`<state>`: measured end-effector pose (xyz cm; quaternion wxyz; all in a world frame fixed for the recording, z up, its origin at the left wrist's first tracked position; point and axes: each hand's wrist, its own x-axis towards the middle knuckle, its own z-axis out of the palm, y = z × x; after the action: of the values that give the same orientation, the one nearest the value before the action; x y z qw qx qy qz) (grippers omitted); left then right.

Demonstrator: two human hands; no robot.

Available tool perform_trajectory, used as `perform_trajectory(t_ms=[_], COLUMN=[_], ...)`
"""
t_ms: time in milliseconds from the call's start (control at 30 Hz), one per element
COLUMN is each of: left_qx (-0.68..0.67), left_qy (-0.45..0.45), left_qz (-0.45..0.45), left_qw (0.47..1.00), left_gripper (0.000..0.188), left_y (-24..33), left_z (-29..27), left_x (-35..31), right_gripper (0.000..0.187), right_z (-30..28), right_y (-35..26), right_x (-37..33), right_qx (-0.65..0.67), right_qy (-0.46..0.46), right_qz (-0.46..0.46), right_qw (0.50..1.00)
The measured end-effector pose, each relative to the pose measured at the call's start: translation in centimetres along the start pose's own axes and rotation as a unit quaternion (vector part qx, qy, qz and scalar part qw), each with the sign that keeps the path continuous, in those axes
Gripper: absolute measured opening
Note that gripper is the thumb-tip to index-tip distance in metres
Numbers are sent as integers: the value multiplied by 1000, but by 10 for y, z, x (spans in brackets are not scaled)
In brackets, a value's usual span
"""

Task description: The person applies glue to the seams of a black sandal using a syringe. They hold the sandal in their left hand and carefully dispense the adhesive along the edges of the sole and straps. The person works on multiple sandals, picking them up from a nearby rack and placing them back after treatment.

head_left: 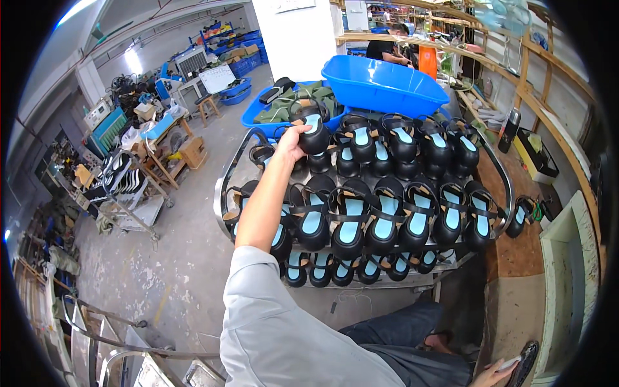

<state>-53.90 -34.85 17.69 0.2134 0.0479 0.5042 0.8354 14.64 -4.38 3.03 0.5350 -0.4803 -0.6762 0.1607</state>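
Observation:
My left hand reaches out over a metal rack and is closed round a black strapped shoe with a pale blue insole, at the far left of the upper row. Rows of similar black shoes stand side by side on the rack, with more on a lower level. At the lower right edge, my right hand is closed on a small whitish object whose kind I cannot make out. Just beside it is a dark, elongated item, partly cut off by the picture's rim.
Behind the rack stand a blue tub and another holding green and black pieces. A brown bench runs along the right, with a dark bottle and a single shoe. Metal carts stand left; a person sits far back.

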Motion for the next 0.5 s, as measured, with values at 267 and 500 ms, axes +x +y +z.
perform_trajectory(t_ms=[267, 500], left_qx=[39, 93], left_qy=[-6, 56], left_qz=[-59, -21], left_qw=[997, 994], left_gripper=[29, 27], left_y=[-37, -40], left_z=[-24, -44], left_x=[72, 65], right_gripper=[65, 66], right_z=[-14, -13], right_y=[-6, 32], right_x=[-10, -15], right_qx=[-132, -95], right_qy=[-24, -20], right_qz=[84, 20], right_qw=[987, 995])
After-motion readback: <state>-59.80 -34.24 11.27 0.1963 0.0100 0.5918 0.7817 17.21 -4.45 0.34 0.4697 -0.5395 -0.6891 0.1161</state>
